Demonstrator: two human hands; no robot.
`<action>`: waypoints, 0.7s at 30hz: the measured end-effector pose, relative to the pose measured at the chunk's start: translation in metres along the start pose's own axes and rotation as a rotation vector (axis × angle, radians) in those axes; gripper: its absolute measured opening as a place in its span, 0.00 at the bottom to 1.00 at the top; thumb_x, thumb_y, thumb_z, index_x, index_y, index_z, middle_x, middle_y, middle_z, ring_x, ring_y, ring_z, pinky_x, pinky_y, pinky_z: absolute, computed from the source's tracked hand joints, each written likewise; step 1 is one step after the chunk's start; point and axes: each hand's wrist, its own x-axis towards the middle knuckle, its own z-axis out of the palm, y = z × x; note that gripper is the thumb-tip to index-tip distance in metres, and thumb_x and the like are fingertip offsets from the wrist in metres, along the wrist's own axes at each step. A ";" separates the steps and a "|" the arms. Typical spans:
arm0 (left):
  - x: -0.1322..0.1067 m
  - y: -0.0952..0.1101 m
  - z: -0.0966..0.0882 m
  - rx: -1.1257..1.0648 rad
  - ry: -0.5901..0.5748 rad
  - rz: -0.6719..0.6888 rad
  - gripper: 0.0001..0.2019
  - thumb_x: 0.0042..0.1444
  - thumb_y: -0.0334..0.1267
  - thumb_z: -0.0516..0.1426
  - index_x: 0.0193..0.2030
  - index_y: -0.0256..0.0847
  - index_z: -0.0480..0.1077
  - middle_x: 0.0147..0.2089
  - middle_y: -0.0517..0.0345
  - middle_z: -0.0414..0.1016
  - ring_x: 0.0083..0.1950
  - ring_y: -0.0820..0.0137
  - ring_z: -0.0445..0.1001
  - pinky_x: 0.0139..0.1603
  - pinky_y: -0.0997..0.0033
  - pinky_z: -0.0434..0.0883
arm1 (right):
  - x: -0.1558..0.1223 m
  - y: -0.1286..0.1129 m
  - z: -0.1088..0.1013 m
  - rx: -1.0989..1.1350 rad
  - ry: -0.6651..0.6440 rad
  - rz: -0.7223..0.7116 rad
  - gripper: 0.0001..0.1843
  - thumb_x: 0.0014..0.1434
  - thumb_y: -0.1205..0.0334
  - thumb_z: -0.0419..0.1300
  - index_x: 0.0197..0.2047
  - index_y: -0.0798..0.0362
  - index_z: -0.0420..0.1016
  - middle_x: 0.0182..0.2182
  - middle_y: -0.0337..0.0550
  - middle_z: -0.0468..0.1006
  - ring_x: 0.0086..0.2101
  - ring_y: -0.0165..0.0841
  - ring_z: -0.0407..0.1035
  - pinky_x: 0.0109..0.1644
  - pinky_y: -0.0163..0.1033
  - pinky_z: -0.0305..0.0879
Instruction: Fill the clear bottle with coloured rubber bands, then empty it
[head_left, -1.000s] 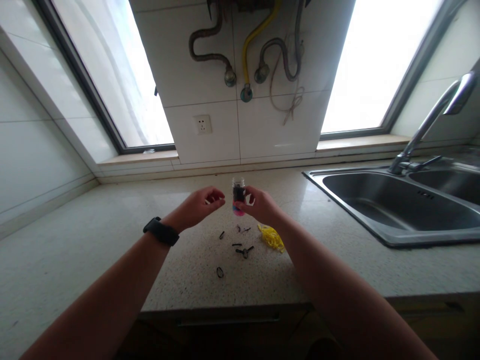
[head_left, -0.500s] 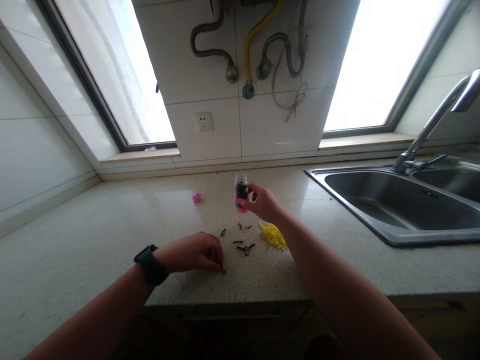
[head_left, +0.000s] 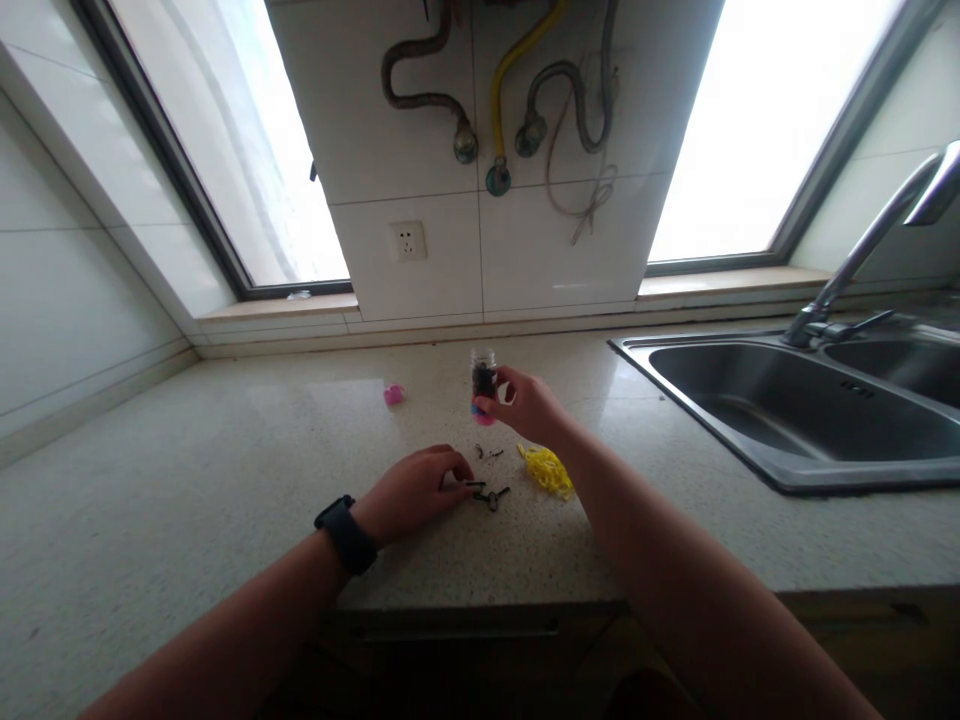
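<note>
My right hand (head_left: pixel 529 402) holds up a small clear jar (head_left: pixel 484 382) with a pink base, upright and open at the top, with black contents inside. My left hand (head_left: pixel 416 492), a dark watch on its wrist, rests low on the counter with thumb and forefinger closing at the end of a thin black strip (head_left: pixel 478 484). Just beside the fingertips lies a dark, three-armed tangle of bands (head_left: pixel 493 499). Farther back are other small dark loops (head_left: pixel 480 452). The inside of my left hand is hidden.
A heap of yellow bands (head_left: pixel 547 472) lies by my right forearm. The pink lid (head_left: pixel 394 394) sits at the back left on the speckled counter (head_left: pixel 247 480). A steel sink (head_left: pixel 750 410) with a faucet (head_left: pixel 862 245) is on the right.
My left hand has moved right and slightly up to the black strip. The dark loop it was touching no longer shows on the counter. My right hand and the jar stay put.
</note>
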 end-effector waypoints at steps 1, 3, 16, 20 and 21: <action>-0.001 0.000 0.001 0.009 0.003 0.001 0.12 0.60 0.45 0.57 0.45 0.43 0.75 0.43 0.53 0.74 0.40 0.65 0.72 0.41 0.65 0.68 | 0.000 0.000 0.000 -0.001 -0.001 0.000 0.16 0.55 0.54 0.65 0.46 0.50 0.75 0.37 0.41 0.79 0.33 0.32 0.68 0.37 0.38 0.60; -0.003 0.000 0.003 0.016 0.003 0.007 0.14 0.61 0.45 0.55 0.49 0.44 0.75 0.46 0.52 0.74 0.42 0.65 0.73 0.43 0.64 0.69 | 0.000 0.001 0.000 -0.004 -0.002 -0.003 0.15 0.55 0.54 0.65 0.45 0.49 0.76 0.36 0.40 0.79 0.32 0.32 0.68 0.36 0.38 0.59; -0.003 0.004 0.006 -0.024 -0.033 0.006 0.13 0.60 0.46 0.58 0.48 0.47 0.77 0.48 0.55 0.73 0.44 0.66 0.73 0.46 0.66 0.70 | 0.001 0.006 0.001 -0.020 0.013 -0.011 0.15 0.55 0.52 0.65 0.44 0.49 0.75 0.35 0.40 0.78 0.31 0.32 0.67 0.35 0.38 0.60; -0.002 0.003 0.010 -0.020 -0.014 0.017 0.09 0.61 0.42 0.57 0.44 0.47 0.78 0.44 0.57 0.74 0.43 0.67 0.73 0.46 0.67 0.69 | 0.000 0.005 0.000 -0.038 0.009 -0.021 0.14 0.54 0.52 0.65 0.42 0.49 0.75 0.36 0.40 0.78 0.31 0.32 0.67 0.35 0.37 0.59; -0.002 0.003 0.010 -0.019 -0.010 0.023 0.09 0.62 0.41 0.56 0.44 0.47 0.78 0.44 0.57 0.74 0.43 0.67 0.73 0.45 0.67 0.69 | 0.000 0.005 0.000 -0.044 0.008 -0.020 0.14 0.54 0.52 0.65 0.42 0.49 0.75 0.35 0.40 0.78 0.31 0.32 0.67 0.35 0.37 0.59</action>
